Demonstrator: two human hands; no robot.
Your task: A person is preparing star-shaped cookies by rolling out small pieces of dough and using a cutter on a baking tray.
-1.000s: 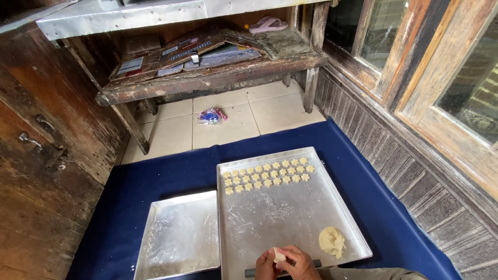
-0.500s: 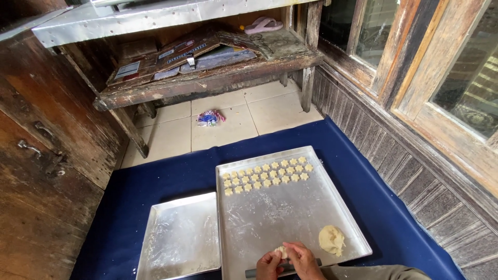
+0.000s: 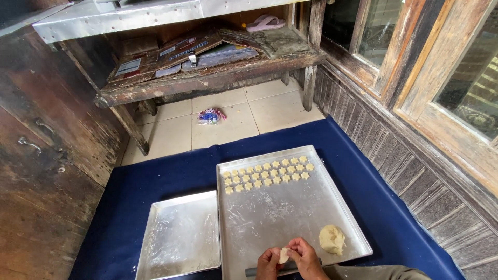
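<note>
Pinched between the fingertips of the left hand (image 3: 268,259) and the right hand (image 3: 306,256), a small piece of dough (image 3: 284,255) is held over the near edge of the large metal tray (image 3: 275,223). Rows of small star-shaped dough pieces (image 3: 267,173) are laid along the tray's far end, and a dough ball (image 3: 332,239) rests at its near right. A smaller tray (image 3: 179,238), holding nothing, is set just left, both on the blue cloth (image 3: 129,186) over the floor.

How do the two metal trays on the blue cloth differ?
The larger tray carries rows of small star-shaped dough pieces and a dough lump; the smaller tray carries nothing. Both hands work over the larger tray's near edge; the smaller tray lies untouched. Both are shiny, rimmed, rectangular.
</note>
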